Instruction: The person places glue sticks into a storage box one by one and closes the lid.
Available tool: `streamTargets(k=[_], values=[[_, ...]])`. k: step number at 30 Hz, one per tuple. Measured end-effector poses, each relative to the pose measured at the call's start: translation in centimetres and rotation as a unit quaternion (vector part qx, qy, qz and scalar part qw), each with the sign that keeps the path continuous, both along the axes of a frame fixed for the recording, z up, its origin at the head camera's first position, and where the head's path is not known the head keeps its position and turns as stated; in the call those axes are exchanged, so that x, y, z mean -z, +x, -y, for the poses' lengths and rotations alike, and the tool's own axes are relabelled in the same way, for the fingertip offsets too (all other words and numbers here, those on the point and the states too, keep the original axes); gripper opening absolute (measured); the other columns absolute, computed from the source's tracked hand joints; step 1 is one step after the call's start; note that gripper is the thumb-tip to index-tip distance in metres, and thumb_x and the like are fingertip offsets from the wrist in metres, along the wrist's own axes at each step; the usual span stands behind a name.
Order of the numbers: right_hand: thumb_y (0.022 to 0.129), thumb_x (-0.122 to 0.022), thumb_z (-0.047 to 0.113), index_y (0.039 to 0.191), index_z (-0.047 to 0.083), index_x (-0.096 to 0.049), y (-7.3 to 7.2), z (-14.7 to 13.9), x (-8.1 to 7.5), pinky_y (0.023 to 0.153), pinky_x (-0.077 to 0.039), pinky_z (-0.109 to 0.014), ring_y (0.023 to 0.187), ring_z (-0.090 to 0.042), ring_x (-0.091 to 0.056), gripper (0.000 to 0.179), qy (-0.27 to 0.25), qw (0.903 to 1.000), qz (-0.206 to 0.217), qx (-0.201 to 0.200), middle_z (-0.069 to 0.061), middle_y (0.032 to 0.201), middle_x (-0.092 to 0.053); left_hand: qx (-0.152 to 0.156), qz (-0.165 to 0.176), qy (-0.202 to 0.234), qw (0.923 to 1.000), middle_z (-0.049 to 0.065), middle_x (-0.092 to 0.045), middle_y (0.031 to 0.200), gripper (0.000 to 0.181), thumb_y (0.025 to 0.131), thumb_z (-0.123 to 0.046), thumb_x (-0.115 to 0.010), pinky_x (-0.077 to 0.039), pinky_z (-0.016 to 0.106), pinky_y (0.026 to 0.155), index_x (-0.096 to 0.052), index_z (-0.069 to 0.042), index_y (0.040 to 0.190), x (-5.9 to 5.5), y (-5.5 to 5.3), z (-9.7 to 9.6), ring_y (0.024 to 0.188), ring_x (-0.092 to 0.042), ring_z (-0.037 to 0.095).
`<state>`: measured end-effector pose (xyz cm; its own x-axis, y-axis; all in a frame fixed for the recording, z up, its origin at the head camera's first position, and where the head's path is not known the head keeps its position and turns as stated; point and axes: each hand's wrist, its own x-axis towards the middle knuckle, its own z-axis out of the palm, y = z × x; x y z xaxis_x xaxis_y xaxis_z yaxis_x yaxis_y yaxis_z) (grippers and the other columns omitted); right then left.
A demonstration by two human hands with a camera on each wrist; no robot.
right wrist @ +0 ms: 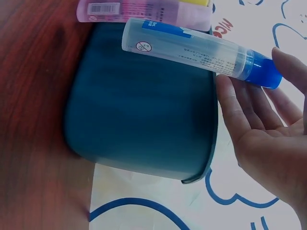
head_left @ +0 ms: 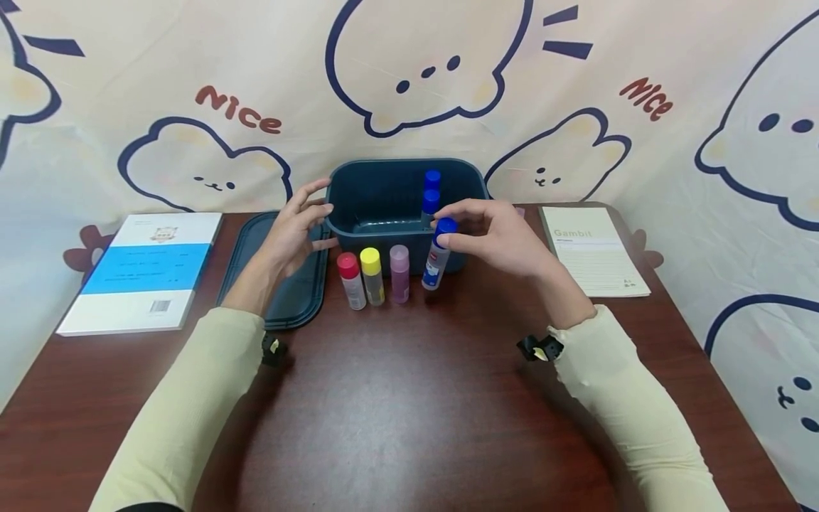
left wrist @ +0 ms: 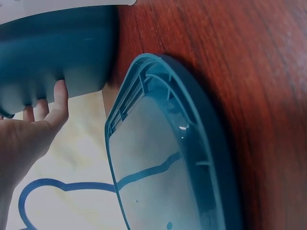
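Note:
A dark teal plastic bin [head_left: 397, 167] stands at the back of the table. My left hand [head_left: 293, 231] rests its fingertips against the bin's left end; the left wrist view shows the fingers [left wrist: 61, 103] on its outer wall. My right hand [head_left: 502, 236] pinches a clear, blue-capped glue stick [head_left: 436, 263] by its cap, in front of the bin's right side. In the right wrist view the glue stick [right wrist: 187, 50] slants before the bin wall [right wrist: 139, 105]. Two blue caps [head_left: 431, 200] show inside the bin. Red-capped [head_left: 352, 288], yellow-capped [head_left: 372, 281] and purple [head_left: 399, 277] sticks stand upright in front.
A teal lid [head_left: 291, 302] lies left of the bin, partly behind my left forearm. Farther left is a white and blue book [head_left: 143, 267]. A pale notepad [head_left: 595, 252] lies at the right. A printed cloth [head_left: 409, 107] hangs behind the table.

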<state>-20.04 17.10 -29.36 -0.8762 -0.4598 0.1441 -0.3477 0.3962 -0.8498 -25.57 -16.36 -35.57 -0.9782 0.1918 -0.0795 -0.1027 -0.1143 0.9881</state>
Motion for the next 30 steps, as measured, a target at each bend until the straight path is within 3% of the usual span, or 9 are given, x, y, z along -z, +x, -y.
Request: streamTargets(k=[8,14,18,22,30], values=[[0.095,-0.073,0.021,0.127,0.009,-0.069,-0.2,-0.1,-1.1,0.083,-0.055,-0.035,0.104,-0.023,-0.063,0.033,-0.024,0.9995,-0.009,0.018,-0.006,0.117,-0.068,0.002,-0.005,0.002,1.0,0.007,-0.031,0.15,0.049,0.106,-0.02,-0.051,-0.036,0.066,0.108,-0.04,-0.028,0.153,-0.1,-0.1,-0.1,0.117,-0.035,0.025],[0.095,-0.073,0.019,0.126,0.006,-0.068,-0.4,-0.2,-1.6,0.09,-0.055,-0.035,0.105,-0.024,-0.067,0.033,-0.071,0.9966,-0.008,0.042,-0.008,0.117,-0.071,0.001,-0.002,-0.002,1.0,0.007,-0.031,0.148,0.049,0.107,-0.02,-0.051,-0.037,0.065,0.108,-0.04,-0.028,0.153,0.0,0.0,0.0,0.116,-0.035,0.023],[0.094,-0.074,0.017,0.122,0.005,-0.069,-0.6,-0.5,-1.8,0.088,-0.057,-0.034,0.106,-0.026,-0.066,0.031,-0.104,0.993,-0.011,0.054,-0.009,0.117,-0.071,0.004,-0.001,0.0,1.0,0.008,-0.03,0.15,0.049,0.107,-0.02,-0.05,-0.036,0.066,0.108,-0.039,-0.028,0.154,0.0,-0.1,0.0,0.12,-0.033,0.025],[0.093,-0.074,0.012,0.116,0.003,-0.071,-1.0,-0.9,-1.9,0.084,-0.058,-0.032,0.103,-0.029,-0.066,0.025,-0.162,0.9851,-0.012,0.055,-0.01,0.114,-0.071,0.006,0.0,-0.002,1.0,0.009,-0.028,0.154,0.049,0.107,-0.02,-0.05,-0.036,0.066,0.108,-0.038,-0.027,0.154,-0.1,0.0,0.1,0.123,-0.031,0.027],[0.094,-0.068,0.001,0.112,0.0,-0.069,-1.3,-1.3,-2.1,0.083,-0.059,-0.035,0.103,-0.031,-0.066,0.018,-0.284,0.9579,-0.026,0.037,-0.015,0.112,-0.071,0.005,0.001,0.002,1.0,0.009,-0.026,0.157,0.048,0.107,-0.02,-0.05,-0.036,0.066,0.108,-0.04,-0.028,0.153,0.0,-0.2,0.1,0.127,-0.029,0.029]])
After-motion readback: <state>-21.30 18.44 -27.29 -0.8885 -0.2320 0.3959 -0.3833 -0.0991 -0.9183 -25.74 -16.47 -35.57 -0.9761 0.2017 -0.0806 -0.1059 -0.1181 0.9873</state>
